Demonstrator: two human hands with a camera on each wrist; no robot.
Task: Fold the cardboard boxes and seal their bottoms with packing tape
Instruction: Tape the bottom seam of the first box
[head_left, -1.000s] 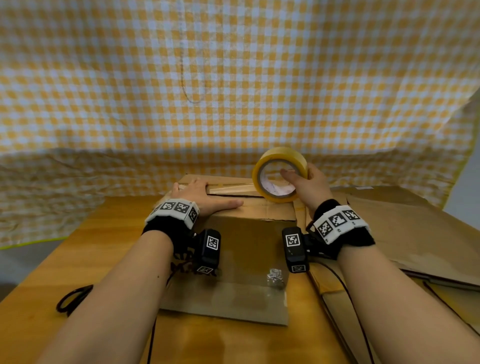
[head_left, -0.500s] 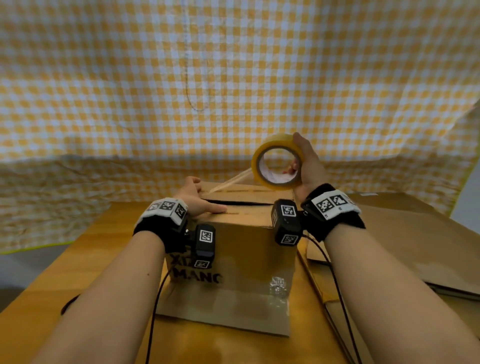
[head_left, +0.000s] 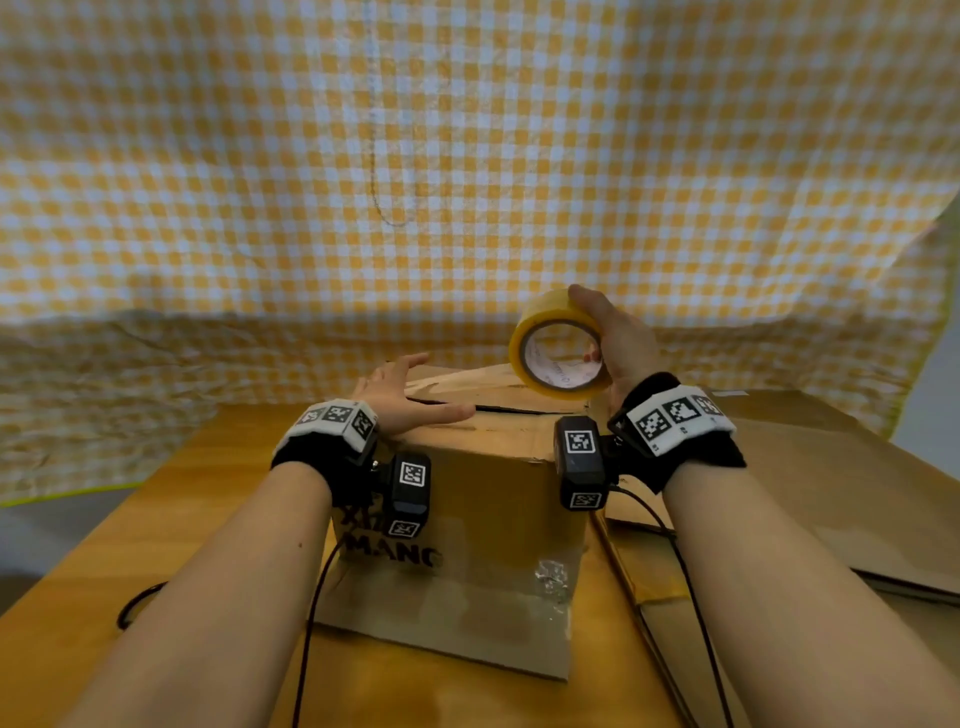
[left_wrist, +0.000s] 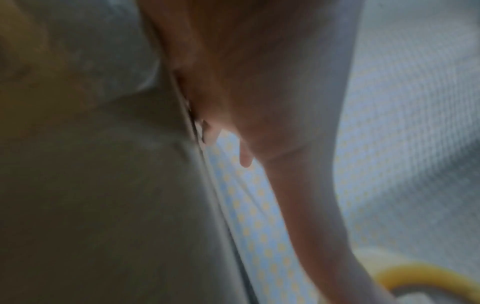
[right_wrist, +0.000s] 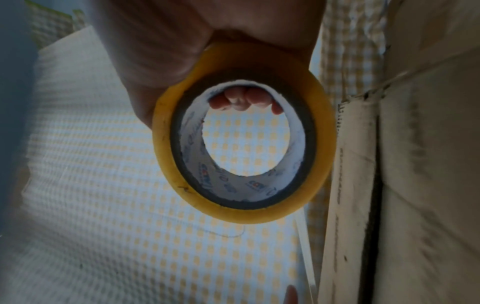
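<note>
At the far left edge of the wooden bench (head_left: 156, 519) a black loop (head_left: 137, 605) lies on the wood; I cannot tell what it is. To the right of it, the left hand (head_left: 400, 395) is released: its fingers are straight and spread, with the thumb pointing toward the other hand, and the palm lies over the top of the brown cardboard box (head_left: 483, 499). Whether the palm touches the flaps I cannot tell; the left wrist view is blurred. The box stands directly under this grip, in the middle of the bench, with black letters on its near side and one flap flat on the wood toward the person. A strip of clear tape (head_left: 467, 376) runs from the top of the box, beside the left grip, up to the yellow roll of packing tape (head_left: 558, 345). The right hand (head_left: 618, 343) grasps this roll: the thumb lies on the outer rim and the fingertips (right_wrist: 241, 100) curl inside the white core. The roll is lifted above the right far corner of the box. Right of this grip, flat brown cardboard sheets (head_left: 810, 488) lie on the bench.
</note>
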